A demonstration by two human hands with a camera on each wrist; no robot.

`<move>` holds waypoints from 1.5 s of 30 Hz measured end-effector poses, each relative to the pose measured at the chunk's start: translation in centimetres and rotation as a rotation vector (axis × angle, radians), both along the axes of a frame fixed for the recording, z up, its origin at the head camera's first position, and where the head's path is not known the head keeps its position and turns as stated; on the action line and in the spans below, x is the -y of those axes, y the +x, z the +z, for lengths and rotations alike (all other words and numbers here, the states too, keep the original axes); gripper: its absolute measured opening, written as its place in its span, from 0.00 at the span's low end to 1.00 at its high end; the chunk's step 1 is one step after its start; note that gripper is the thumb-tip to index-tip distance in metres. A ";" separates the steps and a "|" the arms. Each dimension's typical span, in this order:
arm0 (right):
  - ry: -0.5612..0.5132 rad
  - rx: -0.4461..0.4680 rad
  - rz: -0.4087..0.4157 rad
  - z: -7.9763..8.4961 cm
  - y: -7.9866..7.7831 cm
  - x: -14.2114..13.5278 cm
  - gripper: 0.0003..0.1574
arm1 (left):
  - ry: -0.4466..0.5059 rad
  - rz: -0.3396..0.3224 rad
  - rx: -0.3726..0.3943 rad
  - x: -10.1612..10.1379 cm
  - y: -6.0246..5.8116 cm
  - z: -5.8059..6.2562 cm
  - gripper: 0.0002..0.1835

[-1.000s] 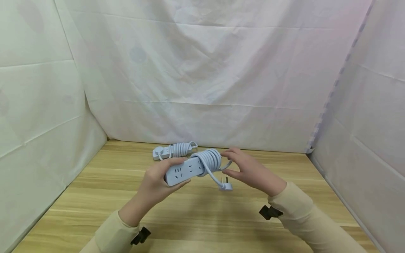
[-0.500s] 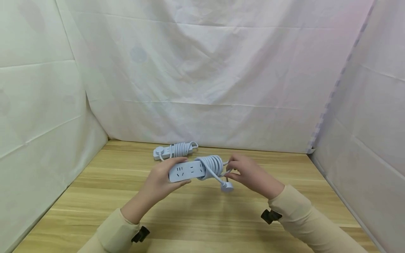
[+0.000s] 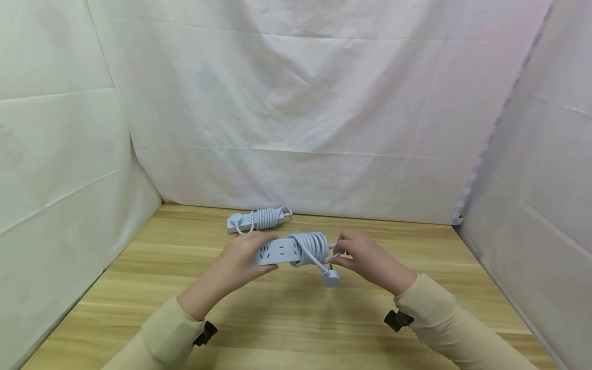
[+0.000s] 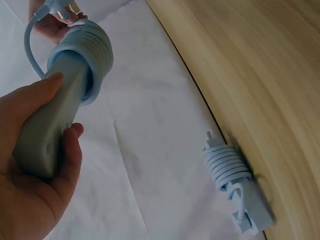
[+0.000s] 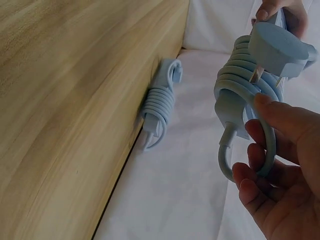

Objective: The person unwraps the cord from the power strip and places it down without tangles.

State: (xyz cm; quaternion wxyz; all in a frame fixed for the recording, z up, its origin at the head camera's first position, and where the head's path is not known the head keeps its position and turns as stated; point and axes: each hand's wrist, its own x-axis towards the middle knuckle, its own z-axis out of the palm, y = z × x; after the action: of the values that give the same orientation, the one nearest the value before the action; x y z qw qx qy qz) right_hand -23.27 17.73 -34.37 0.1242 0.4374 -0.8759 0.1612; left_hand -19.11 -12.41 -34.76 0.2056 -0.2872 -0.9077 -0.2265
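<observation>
Head view: left grip [image 3: 241, 258] clasps the power strip [image 3: 276, 251], right grip [image 3: 361, 255] narrowly pinches its cord loop [image 5: 271, 141].

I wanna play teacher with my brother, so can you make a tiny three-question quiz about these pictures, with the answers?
1. Fill in the blank: from the held power strip, gripped by the left hand, dangles a ____.

2. True or false: the other power strip, lying on the table, has its cord wound around it.

3. Pick one. What does the right hand hold?
A) a sleeve
B) a loop of cord
C) the table

Key:
1. plug
2. True
3. B
</observation>
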 end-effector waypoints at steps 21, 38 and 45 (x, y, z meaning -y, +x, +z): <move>-0.005 -0.059 0.007 -0.5 0.6 0.5 0.10 | -0.358 0.075 -0.244 -2.3 -1.0 -0.2 0.21; -0.047 -0.069 -0.008 -0.9 1.6 1.2 0.08 | -0.325 0.076 -0.437 -2.5 -1.3 -0.9 0.19; -0.060 -0.131 -0.057 -0.4 2.3 0.9 0.12 | -0.299 0.055 -0.497 -2.3 -1.4 -1.2 0.22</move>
State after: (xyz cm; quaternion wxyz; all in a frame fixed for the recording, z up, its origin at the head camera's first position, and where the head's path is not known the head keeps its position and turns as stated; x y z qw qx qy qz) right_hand -20.99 16.80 -34.80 0.1986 0.4181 -0.8728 0.1549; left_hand -20.49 -10.12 -35.96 0.3831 -0.3363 -0.8603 -0.0075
